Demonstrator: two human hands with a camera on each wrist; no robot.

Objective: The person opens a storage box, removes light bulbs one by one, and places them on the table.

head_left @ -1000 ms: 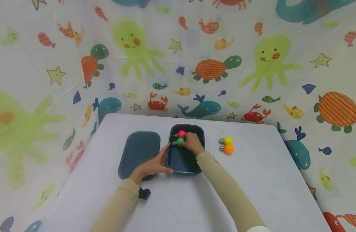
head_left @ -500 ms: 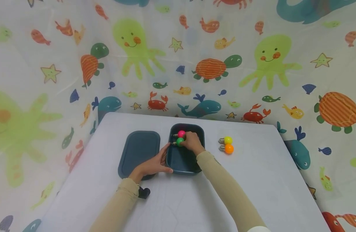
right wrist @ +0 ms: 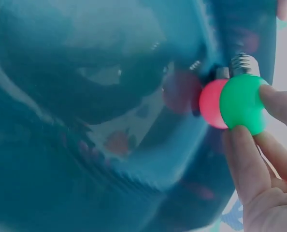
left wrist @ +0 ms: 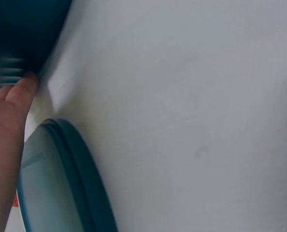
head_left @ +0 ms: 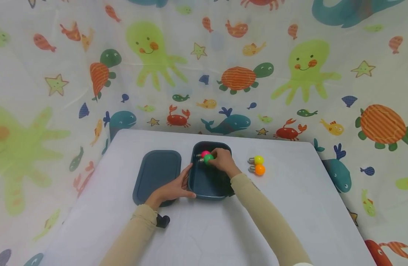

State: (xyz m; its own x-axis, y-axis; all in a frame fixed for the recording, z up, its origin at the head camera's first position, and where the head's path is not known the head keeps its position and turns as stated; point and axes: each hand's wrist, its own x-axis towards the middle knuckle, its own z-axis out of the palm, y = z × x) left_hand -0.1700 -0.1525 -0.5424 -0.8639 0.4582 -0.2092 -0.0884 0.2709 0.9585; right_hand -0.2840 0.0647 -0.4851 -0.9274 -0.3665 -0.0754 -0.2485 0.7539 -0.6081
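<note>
Far left, the sea-creature cloth (head_left: 31, 147) hangs down beside the white table (head_left: 310, 218), and it runs right along the back edge too. Next across, flat on the tabletop, there's the dark blue-grey lid (head_left: 157, 175), its near right corner partly covered by the left hand (head_left: 173, 190). Just below that hand, a small black piece (head_left: 162, 221) juts out by the cuff. The left hand itself is spread wide, thumb apart, fingers against the left side of the dark box (head_left: 208, 184); it has nothing in its grasp, and it sits in the gap between lid and box.

Into the box now: at the far end, toward the left, there's the pink bulb (head_left: 205, 153), and right in front of it the green bulb (head_left: 208, 159), metal base pointing left. The green one half hides the pink in the right wrist view; whether they touch, I can't tell. The right hand (head_left: 224, 160) has the green bulb pinched between thumb and fingertips, its forearm cutting across the box's right rim. And out to the right, clear of that sleeve, the yellow bulb (head_left: 258, 160) lies just beyond the orange bulb (head_left: 259, 170), bases pointing left.
</note>
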